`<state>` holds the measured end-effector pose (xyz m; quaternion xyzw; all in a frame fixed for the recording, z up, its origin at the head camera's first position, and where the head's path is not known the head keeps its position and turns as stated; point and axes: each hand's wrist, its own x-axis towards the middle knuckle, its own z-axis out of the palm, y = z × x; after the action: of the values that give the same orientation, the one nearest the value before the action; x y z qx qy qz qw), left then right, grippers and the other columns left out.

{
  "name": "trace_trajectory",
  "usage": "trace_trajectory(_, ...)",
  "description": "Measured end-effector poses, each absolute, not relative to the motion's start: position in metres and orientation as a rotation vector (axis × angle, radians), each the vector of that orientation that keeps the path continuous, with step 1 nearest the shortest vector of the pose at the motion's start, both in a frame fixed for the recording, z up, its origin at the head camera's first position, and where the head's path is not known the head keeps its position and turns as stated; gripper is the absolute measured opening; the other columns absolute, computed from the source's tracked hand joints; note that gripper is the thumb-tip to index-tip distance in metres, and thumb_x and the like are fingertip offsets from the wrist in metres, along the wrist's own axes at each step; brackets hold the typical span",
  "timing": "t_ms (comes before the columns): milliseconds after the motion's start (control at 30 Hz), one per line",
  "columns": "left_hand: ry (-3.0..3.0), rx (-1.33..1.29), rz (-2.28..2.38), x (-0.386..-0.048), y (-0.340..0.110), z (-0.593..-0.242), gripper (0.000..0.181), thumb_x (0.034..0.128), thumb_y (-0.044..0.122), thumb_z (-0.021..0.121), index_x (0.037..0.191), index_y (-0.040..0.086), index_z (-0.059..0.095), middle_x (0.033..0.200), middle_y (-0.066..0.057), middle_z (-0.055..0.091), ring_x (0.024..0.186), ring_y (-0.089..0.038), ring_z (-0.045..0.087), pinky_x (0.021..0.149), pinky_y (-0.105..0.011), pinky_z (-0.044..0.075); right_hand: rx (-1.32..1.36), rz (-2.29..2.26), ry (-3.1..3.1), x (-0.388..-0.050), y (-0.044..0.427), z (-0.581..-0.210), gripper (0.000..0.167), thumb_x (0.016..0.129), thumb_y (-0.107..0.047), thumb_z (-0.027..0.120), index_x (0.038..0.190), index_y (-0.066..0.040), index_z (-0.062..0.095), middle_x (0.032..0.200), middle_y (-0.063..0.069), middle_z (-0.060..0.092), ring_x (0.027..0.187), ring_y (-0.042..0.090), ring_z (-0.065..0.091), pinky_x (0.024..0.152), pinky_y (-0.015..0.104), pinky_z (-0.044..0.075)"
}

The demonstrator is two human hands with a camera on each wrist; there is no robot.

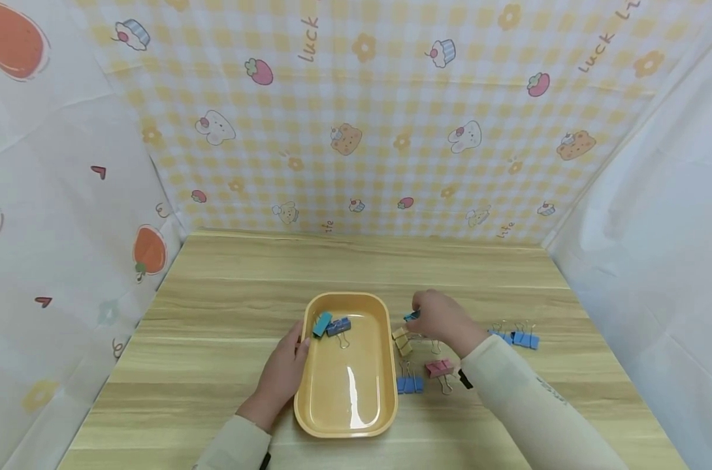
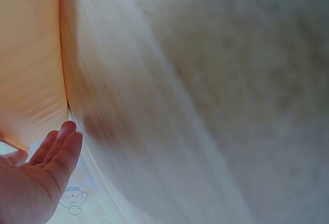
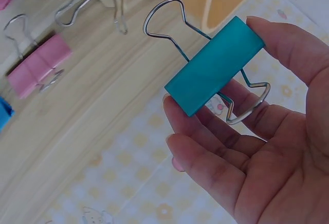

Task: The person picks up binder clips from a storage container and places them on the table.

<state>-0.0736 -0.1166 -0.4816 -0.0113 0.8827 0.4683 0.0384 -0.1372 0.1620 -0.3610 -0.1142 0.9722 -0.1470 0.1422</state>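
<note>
The right hand pinches a teal binder clip at the yellow tray's two o'clock, narrow room off its edge; the left hand, fingers straight, close together, touches nine o'clock.

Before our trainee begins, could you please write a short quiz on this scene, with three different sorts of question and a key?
1. What do the fingers of the right hand hold?
A) a yellow clip
B) a teal clip
C) a pink clip
2. True or false: the left hand is at the right side of the tray.
3. Fill in the colours: inside the tray are clips in ___ and ___.

Key:
1. B
2. False; it is at the left side.
3. Teal; dark blue.
</note>
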Motion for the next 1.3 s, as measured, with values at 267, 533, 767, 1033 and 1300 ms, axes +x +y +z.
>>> trace_trajectory(267, 2.727, -0.022, 1.425, -0.075, -0.118, -0.482, 0.051, 0.105, 0.024, 0.04, 0.152, 0.006, 0.028, 0.135, -0.019, 0.051, 0.11, -0.029, 0.059, 0.093, -0.049, 0.048, -0.307, -0.408, 2.792, -0.137, 0.174, -0.364, 0.025, 0.082, -0.02, 0.073, 0.096, -0.001, 0.062, 0.094, 0.009, 0.064, 0.077, 0.02, 0.056, 0.074, 0.041, 0.052)
trace_trajectory(533, 2.725, -0.009, 1.436, -0.076, -0.118, -0.482, 0.05, 0.1051, 0.023, 0.04, 0.152, 0.007, 0.029, 0.133, -0.018, 0.053, 0.107, -0.028, 0.06, 0.091, -0.047, 0.05, -0.241, -0.402, 2.776, -0.132, 0.184, -0.367, 0.034, 0.083, -0.022, 0.074, 0.104, 0.003, 0.063, 0.099, 0.013, 0.066, 0.085, 0.024, 0.061, 0.078, 0.044, 0.053)
trace_trajectory(767, 2.714, -0.022, 1.434, -0.075, -0.118, -0.481, 0.051, 0.105, 0.022, 0.04, 0.152, 0.006, 0.028, 0.133, -0.019, 0.052, 0.106, -0.028, 0.06, 0.09, -0.047, 0.05, -0.216, -0.408, 2.774, -0.128, 0.192, -0.368, 0.034, 0.083, -0.024, 0.075, 0.101, 0.002, 0.063, 0.095, 0.011, 0.065, 0.079, 0.021, 0.057, 0.073, 0.041, 0.052)
trace_trajectory(1033, 2.71, -0.024, 1.446, -0.073, -0.116, -0.479, 0.051, 0.1048, 0.021, 0.041, 0.152, 0.006, 0.029, 0.133, -0.018, 0.053, 0.107, -0.027, 0.06, 0.09, -0.047, 0.05, -0.194, -0.403, 2.779, -0.125, 0.201, -0.375, 0.035, 0.083, -0.026, 0.075, 0.1, 0.002, 0.063, 0.093, 0.011, 0.064, 0.074, 0.019, 0.054, 0.069, 0.038, 0.05)
trace_trajectory(1300, 2.718, -0.038, 1.431, -0.073, -0.115, -0.478, 0.051, 0.1047, 0.022, 0.041, 0.152, 0.006, 0.029, 0.138, -0.02, 0.049, 0.113, -0.031, 0.057, 0.096, -0.051, 0.046, -0.179, -0.418, 2.77, -0.121, 0.209, -0.377, 0.031, 0.083, -0.02, 0.075, 0.1, 0.003, 0.063, 0.094, 0.012, 0.066, 0.076, 0.021, 0.057, 0.07, 0.041, 0.052)
